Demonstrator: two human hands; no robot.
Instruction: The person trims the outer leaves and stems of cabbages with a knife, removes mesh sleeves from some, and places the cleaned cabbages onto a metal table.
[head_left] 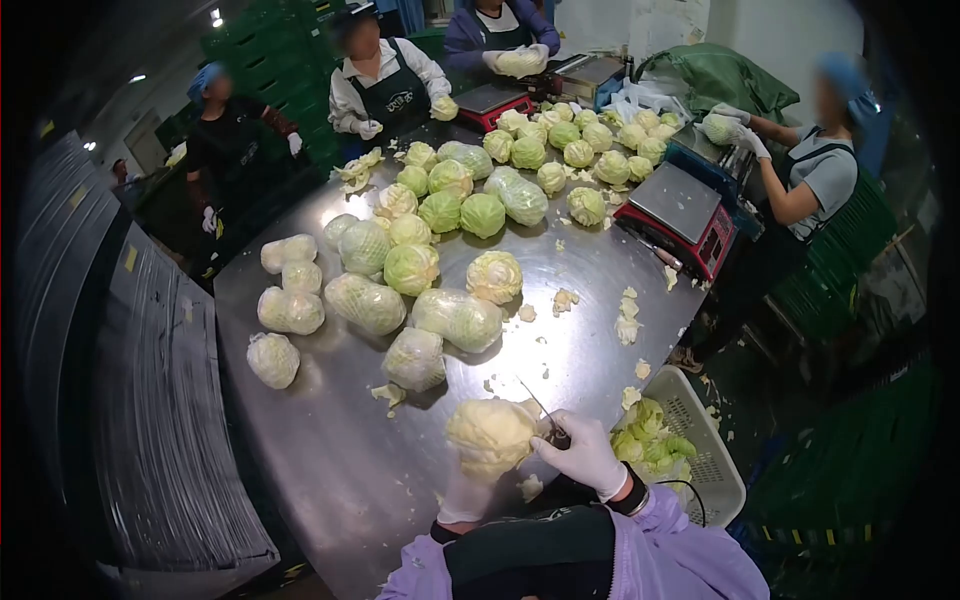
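Observation:
A pale cabbage (pixel 490 438) is held over the near edge of the metal table. My left hand (pixel 466 496), in a white glove, supports it from below; its fingers are mostly hidden behind the cabbage. On the right side, my gloved right hand (pixel 583 452) is closed round the dark handle of a knife (pixel 537 399), whose thin blade points up and left beside the cabbage. Small leaf scraps lie close by. Just beyond are wrapped cabbages (pixel 414 360) and a bare yellowish cabbage (pixel 494 277).
Many cabbages cover the far part of the table (pixel 350 500). A red scale (pixel 675 215) stands at the right edge. A white basket (pixel 715 450) of leaves is at my right. Several people stand around, one worker (pixel 822 180) at the right holding a cabbage.

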